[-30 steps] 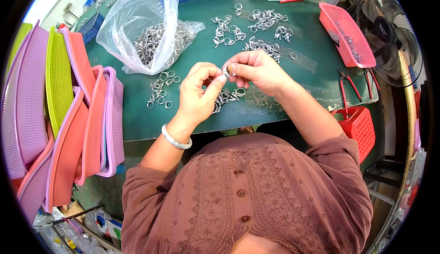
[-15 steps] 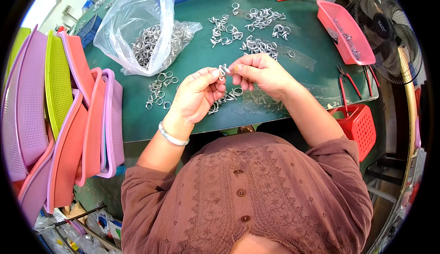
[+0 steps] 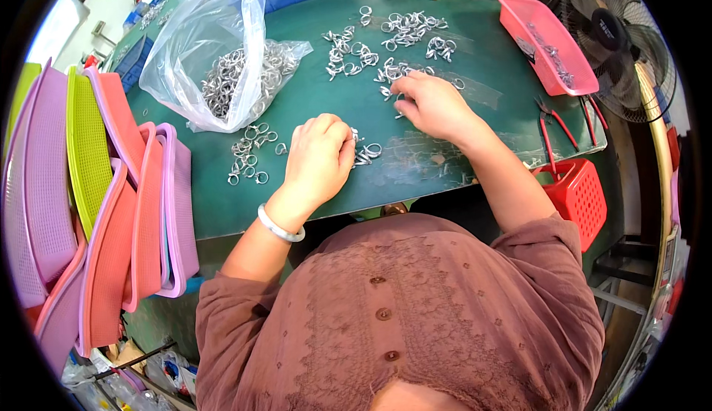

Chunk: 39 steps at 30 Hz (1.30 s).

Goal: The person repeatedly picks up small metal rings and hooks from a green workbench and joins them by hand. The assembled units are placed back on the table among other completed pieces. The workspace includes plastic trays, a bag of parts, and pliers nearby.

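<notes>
The left hand (image 3: 319, 155) is curled, knuckles up, its fingertips just beside the nearest metal rings (image 3: 367, 154); whether it grips one I cannot tell, as the fingers hide it. The right hand (image 3: 439, 107) reaches farther out with bent fingers over the edge of the middle ring pile (image 3: 386, 76), and its fingertips are too covered to show whether anything is pinched. The rings lie between and beyond the hands on the green bench (image 3: 463, 133). Pieces this small and looped look apt to hook together, so a light pinch on one band at the pile's edge should serve better than a grab from the middle — and a gentle shake would free any that cling. It seems wise to keep the left wrist clear of the loose group (image 3: 248, 157) to its left, so that the clusters stay apart. Farther out, more rings lie in the far pile (image 3: 410, 28), in the clear plastic bag (image 3: 170, 77) at left and in the pink tray (image 3: 538, 63) at right. The red-handled pliers (image 3: 547, 135) rest near the bench's right edge — best left there, well away from the sleeves.
</notes>
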Motion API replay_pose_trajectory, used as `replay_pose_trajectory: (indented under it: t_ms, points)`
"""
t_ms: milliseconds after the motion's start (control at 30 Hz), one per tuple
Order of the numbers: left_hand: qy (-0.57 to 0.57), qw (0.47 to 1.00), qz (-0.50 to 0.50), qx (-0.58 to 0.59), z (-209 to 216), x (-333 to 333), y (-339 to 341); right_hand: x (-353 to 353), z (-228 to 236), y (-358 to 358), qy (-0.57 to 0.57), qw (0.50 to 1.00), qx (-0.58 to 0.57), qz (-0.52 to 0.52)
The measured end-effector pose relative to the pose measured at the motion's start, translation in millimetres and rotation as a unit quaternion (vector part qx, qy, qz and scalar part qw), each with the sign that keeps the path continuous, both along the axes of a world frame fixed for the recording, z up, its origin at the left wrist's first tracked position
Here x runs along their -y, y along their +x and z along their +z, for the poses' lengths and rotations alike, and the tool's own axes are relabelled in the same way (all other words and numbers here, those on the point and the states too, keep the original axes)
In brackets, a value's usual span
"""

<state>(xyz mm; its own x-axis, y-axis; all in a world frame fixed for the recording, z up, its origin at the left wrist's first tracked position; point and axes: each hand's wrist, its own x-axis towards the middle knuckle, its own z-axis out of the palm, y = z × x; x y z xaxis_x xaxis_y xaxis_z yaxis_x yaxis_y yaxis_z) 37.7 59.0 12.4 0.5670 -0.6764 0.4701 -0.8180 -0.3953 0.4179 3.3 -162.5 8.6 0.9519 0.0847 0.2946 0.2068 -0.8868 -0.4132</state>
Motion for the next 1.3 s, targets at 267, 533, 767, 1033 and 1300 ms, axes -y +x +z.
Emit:
replay_pose_trajectory:
  t_ms: [267, 533, 767, 1033, 1300]
  points:
    - [0.073, 0.997, 0.021, -0.017, 2.2, 0.9, 1.7, 2.5, -5.9, -12.5, 0.016, 0.999, -0.032, -0.018]
    - [0.072, 0.996, 0.041, -0.014, 11.2, 11.8, -0.4, 18.1, -6.1, -28.3, 0.468, 0.877, -0.103, -0.034]
    - [-0.092, 0.968, -0.079, -0.220, 19.3, 40.2, -13.2, 7.8, 5.7, -45.5, 0.659, 0.738, -0.142, 0.030]
    - [-0.145, 0.958, -0.111, -0.221, 13.9, 52.3, -19.8, 2.4, 11.4, -57.3, 0.618, 0.778, -0.108, 0.041]
    - [-0.201, 0.904, -0.113, -0.361, 7.0, 49.7, -21.5, -2.8, 19.7, -66.2, 0.621, 0.775, -0.079, 0.081]
